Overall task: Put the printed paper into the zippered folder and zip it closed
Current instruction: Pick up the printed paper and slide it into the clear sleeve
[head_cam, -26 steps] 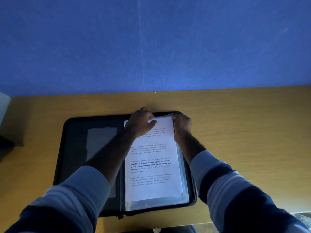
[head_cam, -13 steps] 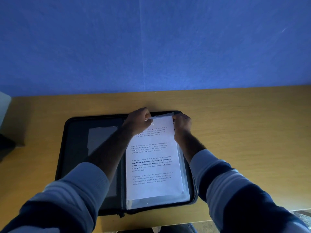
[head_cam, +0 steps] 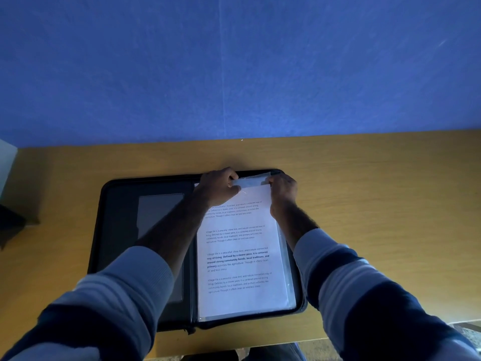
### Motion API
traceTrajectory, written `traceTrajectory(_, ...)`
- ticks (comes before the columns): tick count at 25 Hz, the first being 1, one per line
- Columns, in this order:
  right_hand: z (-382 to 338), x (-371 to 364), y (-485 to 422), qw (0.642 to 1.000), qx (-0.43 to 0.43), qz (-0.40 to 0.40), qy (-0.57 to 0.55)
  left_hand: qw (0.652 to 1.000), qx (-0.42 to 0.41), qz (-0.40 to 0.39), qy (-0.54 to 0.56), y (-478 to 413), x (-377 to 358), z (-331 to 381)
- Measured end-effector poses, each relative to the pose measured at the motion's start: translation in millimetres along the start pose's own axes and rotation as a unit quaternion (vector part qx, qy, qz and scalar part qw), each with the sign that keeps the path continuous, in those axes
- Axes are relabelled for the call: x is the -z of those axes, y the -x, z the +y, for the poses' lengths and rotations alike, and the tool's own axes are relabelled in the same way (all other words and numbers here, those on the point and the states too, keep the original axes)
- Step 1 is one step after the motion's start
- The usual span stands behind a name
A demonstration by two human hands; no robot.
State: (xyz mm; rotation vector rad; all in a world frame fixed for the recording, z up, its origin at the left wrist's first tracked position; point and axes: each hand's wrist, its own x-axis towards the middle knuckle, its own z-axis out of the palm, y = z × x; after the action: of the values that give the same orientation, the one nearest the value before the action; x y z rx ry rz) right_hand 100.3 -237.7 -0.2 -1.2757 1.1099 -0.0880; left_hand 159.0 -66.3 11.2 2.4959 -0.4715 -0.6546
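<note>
Both hands at far edge of open zippered folder (head_cam: 125, 217), printed paper (head_cam: 242, 256) in its clear sleeve (head_cam: 251, 182).
L hand (head_cam: 220, 185) & R hand (head_cam: 283, 191) each pinch the sleeve's top edge w/ curled fingers, one at each top corner. Paper lies flat just below both hands, betw. the forearms, on the folder's right half. Folder is unzipped, flat on desk (head_cam: 377, 204). Vs 1 s ago: L hand has moved up off the sheet's top-left corner to the sleeve lip. A strip of bare plastic now shows above the paper's top edge. R hand approx where it was.
</note>
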Motion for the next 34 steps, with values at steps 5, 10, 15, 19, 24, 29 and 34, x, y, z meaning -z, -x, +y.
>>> traceTrajectory(5,6,4,-10,0.995,0.033,-0.030,0.085,0.987,-0.034,0.111,-0.115,32,-29,-5)
traceTrajectory(10,13,11,-10,0.952,0.158,0.005,0.260,0.980,-0.014,0.161,-0.117,112,-92,-35)
traceTrajectory(15,49,26,28,0.838,0.347,-0.001,0.421,0.980,-0.007,0.128,-0.154,133,-113,-51)
traceTrajectory(19,111,49,60,0.709,0.376,-0.116,0.586,0.979,0.007,0.120,-0.162,131,-114,-52)
traceTrajectory(24,126,76,54,0.679,0.381,-0.090,0.621,0.979,-0.002,0.126,-0.162,130,-114,-53)
traceTrajectory(29,123,78,53,0.677,0.370,-0.088,0.629,0.978,-0.007,0.125,-0.167,130,-114,-54)
traceTrajectory(34,122,81,58,0.674,0.372,-0.087,0.632,0.979,0.013,0.115,-0.170,152,-107,-72)
